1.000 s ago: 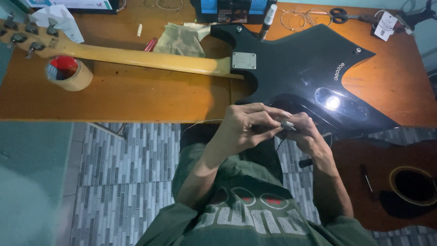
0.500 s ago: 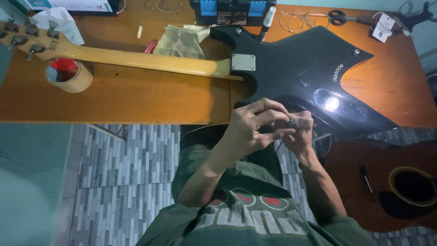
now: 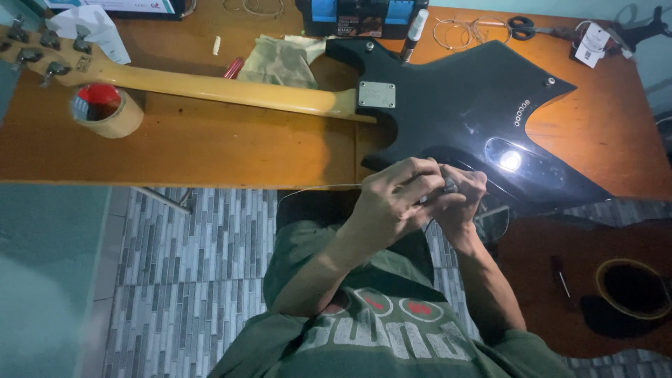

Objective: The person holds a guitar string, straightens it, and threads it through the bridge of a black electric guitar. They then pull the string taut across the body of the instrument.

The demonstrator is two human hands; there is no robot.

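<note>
pinching guitar string (image 3: 318, 189), both hands' grip

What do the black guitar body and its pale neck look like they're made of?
The guitar body seems lacquered, probably over wood: its black surface mirrors a bright lamp spot. The neck looks like pale wood under a smooth yellowish finish. The square plate joining them looks like metal, grey and dully shiny.

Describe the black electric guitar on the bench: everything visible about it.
The black electric guitar lies back-up across the wooden workbench, body to the right. Its glossy, angular, pointed body reflects a lamp. A square metal neck plate joins it to a pale yellow neck that runs left to a headstock with metal tuners. A row of small string ferrules dots the body. The left hand and right hand work just in front of its lower edge.
</note>
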